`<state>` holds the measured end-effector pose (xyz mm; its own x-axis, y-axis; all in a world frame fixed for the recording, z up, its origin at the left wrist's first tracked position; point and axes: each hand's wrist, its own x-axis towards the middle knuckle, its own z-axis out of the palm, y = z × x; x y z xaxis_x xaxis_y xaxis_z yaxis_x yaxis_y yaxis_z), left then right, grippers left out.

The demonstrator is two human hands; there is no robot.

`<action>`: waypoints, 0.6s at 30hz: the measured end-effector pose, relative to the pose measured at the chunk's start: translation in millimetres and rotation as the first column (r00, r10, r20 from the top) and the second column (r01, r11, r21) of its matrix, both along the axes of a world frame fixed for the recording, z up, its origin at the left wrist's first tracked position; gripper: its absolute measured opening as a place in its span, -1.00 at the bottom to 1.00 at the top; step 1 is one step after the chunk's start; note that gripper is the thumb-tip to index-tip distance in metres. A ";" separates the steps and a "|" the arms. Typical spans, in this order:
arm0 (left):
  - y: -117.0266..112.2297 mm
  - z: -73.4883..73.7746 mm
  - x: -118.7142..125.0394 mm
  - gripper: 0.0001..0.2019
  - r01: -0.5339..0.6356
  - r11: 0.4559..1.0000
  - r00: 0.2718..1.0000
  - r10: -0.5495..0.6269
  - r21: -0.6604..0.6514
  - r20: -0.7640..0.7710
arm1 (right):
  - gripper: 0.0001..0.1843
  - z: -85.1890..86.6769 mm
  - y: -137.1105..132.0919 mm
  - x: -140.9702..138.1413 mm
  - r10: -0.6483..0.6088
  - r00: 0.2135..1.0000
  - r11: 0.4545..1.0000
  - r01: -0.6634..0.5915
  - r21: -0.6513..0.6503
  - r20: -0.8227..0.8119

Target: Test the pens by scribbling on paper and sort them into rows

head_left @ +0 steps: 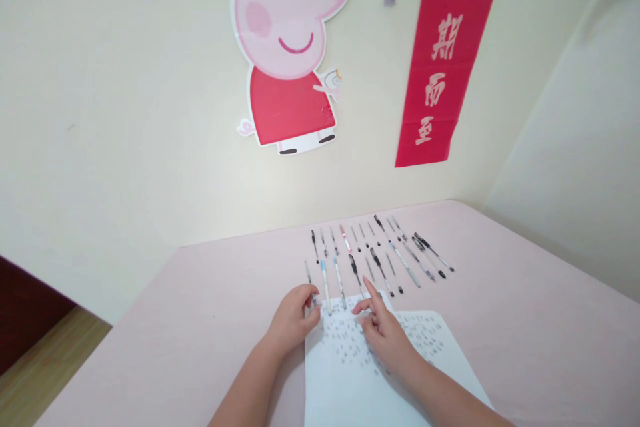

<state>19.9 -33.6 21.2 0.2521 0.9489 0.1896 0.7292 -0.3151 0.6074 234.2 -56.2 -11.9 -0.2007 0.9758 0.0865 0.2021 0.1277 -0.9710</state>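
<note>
My left hand (295, 318) is curled at the left end of the front row, its thumb and fingers closed round the lower end of a slim grey pen (308, 271). My right hand (386, 337) hovers over the paper with its index finger stretched out and the others loosely bent, holding nothing. That fingertip is near a black-gripped pen (355, 267). Between the hands lie a blue-capped pen (326, 283) and a blue-and-white pen (340, 280), their lower ends over the top of a white sheet (345, 393) dotted with small dark marks.
Several more pens lie in two rows towards the wall, including a pink one (345, 238) and a black one (434, 251) at the right. A second marked sheet (450, 347) lies partly under the first. The pink tabletop (200, 320) meets a wall with a cartoon pig cutout (293, 103) and red banner (445, 60).
</note>
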 end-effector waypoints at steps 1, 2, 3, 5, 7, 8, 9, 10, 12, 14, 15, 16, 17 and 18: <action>1.8 -1.8 -4.6 -0.77 -0.007 1.000 1.000 0.007 -0.004 -0.025 | -0.23 -0.5 0.1 -0.1 -0.003 1.000 1.000 0.003 -0.004 0.002; 2.8 -2.8 -7.9 -0.76 -0.006 1.000 0.999 0.006 -0.009 -0.047 | -0.23 -0.9 0.1 -0.2 -0.006 1.000 1.000 0.006 -0.005 0.002; 3.2 -3.2 -10.0 -0.76 0.002 1.000 0.998 -0.003 -0.017 -0.066 | -0.22 -1.2 0.1 -0.3 -0.008 1.000 1.000 0.008 -0.006 0.001; 2.6 -2.5 -11.5 -0.78 0.029 0.999 0.995 -0.031 -0.032 -0.093 | -0.23 -1.4 0.0 -0.4 -0.005 1.000 1.000 0.005 -0.004 -0.006; 1.2 -0.8 -11.4 -0.80 0.059 0.997 0.992 -0.063 -0.041 -0.109 | -0.25 -1.5 -0.2 -0.4 -0.001 1.000 1.000 0.001 0.002 -0.012; 0.5 -0.1 -11.3 -0.80 0.070 0.997 0.991 -0.074 -0.043 -0.114 | -0.25 -1.7 -0.3 -0.3 0.001 1.000 1.000 -0.001 0.005 -0.013; 0.0 0.3 -11.5 -0.79 0.078 0.996 0.990 -0.083 -0.044 -0.114 | -0.26 -1.9 -0.2 -0.2 0.001 1.000 1.000 -0.001 0.008 -0.014; -0.3 0.2 -11.8 -0.78 0.083 0.996 0.990 -0.087 -0.045 -0.109 | -0.26 -2.1 0.0 -0.1 0.003 1.000 1.000 -0.003 0.008 -0.013; -0.2 -1.6 -13.0 -0.74 0.080 0.996 0.992 -0.084 -0.044 -0.091 | -0.33 -2.8 0.7 0.2 0.014 1.000 1.000 -0.014 -0.002 0.003; 1.1 -5.5 -14.5 -0.73 0.041 0.998 0.996 -0.044 -0.040 -0.075 | -0.48 -3.3 1.5 0.4 0.039 0.998 0.999 -0.039 0.003 0.053; 2.2 -7.9 -15.2 -0.74 0.010 0.999 0.998 -0.013 -0.041 -0.067 | -0.56 -3.5 1.7 0.6 0.052 0.995 0.998 -0.054 0.014 0.086; 3.4 -10.3 -15.9 -0.75 -0.026 0.999 0.998 0.024 -0.044 -0.058 | -0.63 -3.5 1.7 0.7 0.064 0.991 0.997 -0.068 0.031 0.120; 4.8 -12.6 -16.6 -0.75 -0.062 0.997 0.997 0.060 -0.047 -0.045 | -0.68 -3.3 1.5 0.8 0.074 0.986 0.995 -0.083 0.051 0.148; 6.1 -14.7 -17.2 -0.76 -0.094 0.994 0.995 0.093 -0.050 -0.028 | -0.71 -2.9 1.2 0.9 0.084 0.982 0.993 -0.097 0.068 0.170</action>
<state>2.7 -27.5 6.4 0.1659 0.9769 0.1347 0.7698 -0.2137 0.6015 235.1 -54.9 -14.8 -0.3055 0.9449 0.1175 0.3447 0.2247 -0.9114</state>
